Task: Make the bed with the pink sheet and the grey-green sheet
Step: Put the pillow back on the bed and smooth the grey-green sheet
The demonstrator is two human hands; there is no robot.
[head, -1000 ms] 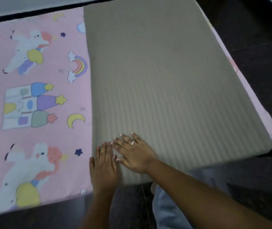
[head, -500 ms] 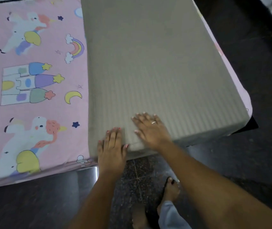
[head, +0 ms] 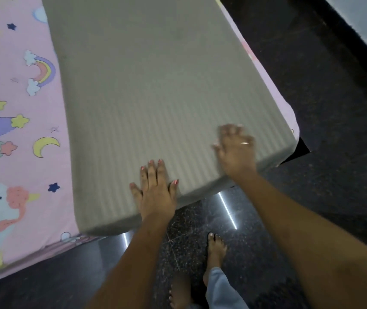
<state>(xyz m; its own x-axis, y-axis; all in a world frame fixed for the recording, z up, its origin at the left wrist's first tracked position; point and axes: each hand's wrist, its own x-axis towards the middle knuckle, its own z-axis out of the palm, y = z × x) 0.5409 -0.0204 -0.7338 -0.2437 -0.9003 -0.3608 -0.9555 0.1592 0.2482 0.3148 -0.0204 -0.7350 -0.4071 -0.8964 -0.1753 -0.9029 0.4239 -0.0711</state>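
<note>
Pressing flat on the grey-green sheet [head: 155, 85], the left hand [head: 155, 192] lies near the front edge of the bed [head: 301, 150]. Its fingers are straight and close together, so its grip is wide and holds nothing. The right hand [head: 236, 150] is on the same sheet, farther to the right and near the front right corner. It looks blurry, but its fingers are spread out, so its grip is wide too, with nothing in it. A thin ring [head: 244, 143] shows on one finger of that hand. The grey-green sheet has fine stripes and covers the right part of the bed, and it bends down a little over the front edge. The pink sheet [head: 21, 163] lies under it and shows on the left part of the bed, with a unicorn [head: 4, 208], a rainbow [head: 42, 72] and a moon [head: 44, 144] on it. A thin strip of pink also shows along the right side of the grey-green sheet. The floor [head: 312, 108] is dark and shiny with small specks. A bare foot [head: 216, 250] stands on it below the hands, next to a light blue trouser leg [head: 220, 288].
</note>
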